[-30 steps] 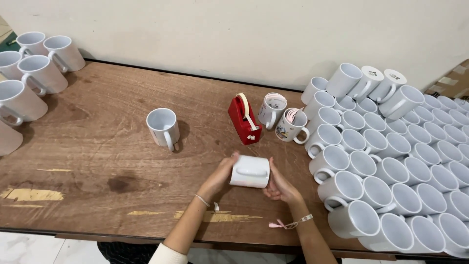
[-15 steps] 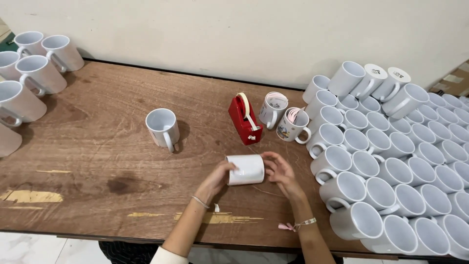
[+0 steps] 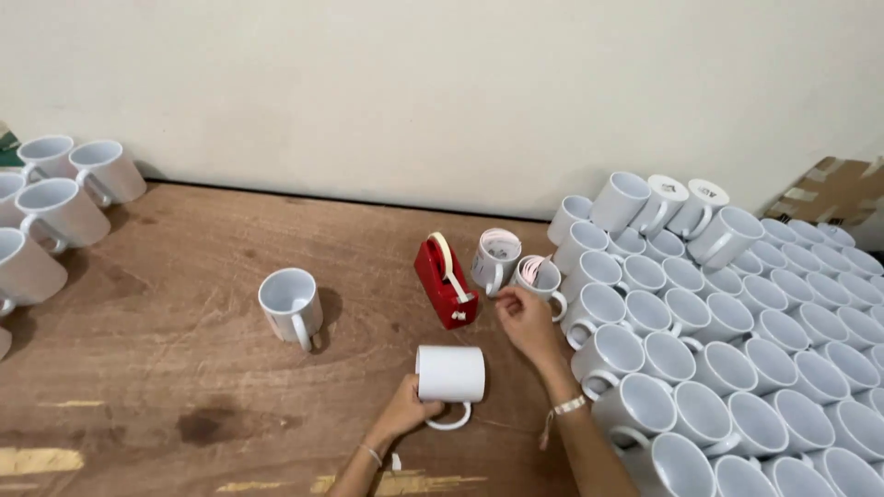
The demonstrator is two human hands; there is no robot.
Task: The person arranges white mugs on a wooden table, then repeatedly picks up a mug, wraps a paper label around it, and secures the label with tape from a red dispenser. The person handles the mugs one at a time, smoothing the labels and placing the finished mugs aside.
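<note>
My left hand (image 3: 405, 412) grips a white mug (image 3: 450, 375) that lies on its side on the wooden table (image 3: 184, 405), handle toward me. My right hand (image 3: 525, 322) is off the mug and reaches up toward the red tape dispenser (image 3: 445, 282), its fingers close to the dispenser's front end. I cannot tell whether it pinches tape. Two mugs with paper rolled inside (image 3: 497, 260) (image 3: 540, 279) stand just right of the dispenser.
A lone upright white mug (image 3: 292, 306) stands left of the dispenser. Several white mugs (image 3: 55, 198) cluster at the far left edge. A dense pile of white mugs (image 3: 737, 350) fills the right side. Cardboard (image 3: 829, 193) leans against the wall at the right.
My right hand let go of the lying mug and moved up toward the tape dispenser. My left hand alone now holds the mug, which has turned so its handle faces me.
</note>
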